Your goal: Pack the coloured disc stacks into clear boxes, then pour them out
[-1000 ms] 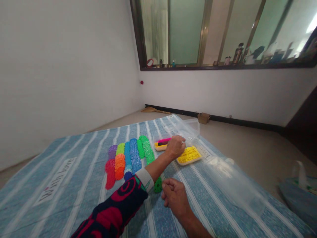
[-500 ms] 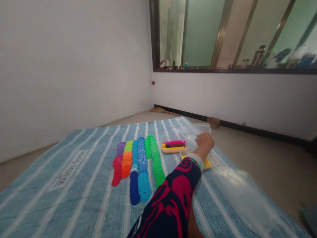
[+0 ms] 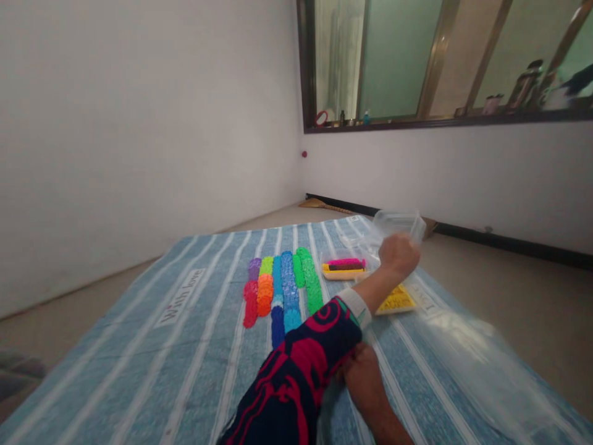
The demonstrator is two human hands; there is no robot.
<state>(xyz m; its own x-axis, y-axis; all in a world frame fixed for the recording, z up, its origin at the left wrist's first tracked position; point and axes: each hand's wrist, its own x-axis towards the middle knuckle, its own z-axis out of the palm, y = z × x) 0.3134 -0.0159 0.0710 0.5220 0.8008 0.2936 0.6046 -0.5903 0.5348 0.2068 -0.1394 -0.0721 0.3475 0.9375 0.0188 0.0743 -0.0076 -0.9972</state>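
Observation:
My left hand [image 3: 399, 253], at the end of a dark sleeve with red swirls, reaches far forward and grips a clear plastic container [image 3: 398, 222], holding it above the mat. Just below it lie a shallow tray of yellow pieces [image 3: 397, 300] and a tray with pink, dark and yellow strips [image 3: 343, 268]. Rows of small coloured pieces [image 3: 282, 287], red through purple, green and blue, lie side by side to the left. My right hand [image 3: 364, 374] rests low on the mat, its fingers hidden under my left sleeve.
Everything lies on a blue striped mat [image 3: 194, 346] on the floor. A large clear plastic bag [image 3: 467, 358] lies crumpled along the mat's right side. White walls stand left and ahead, with a window ledge [image 3: 445, 117] carrying bottles.
My left hand moved right from the trays, took hold of the clear container and lifted it. The view turned left, so the mat and pieces shifted right in the picture.

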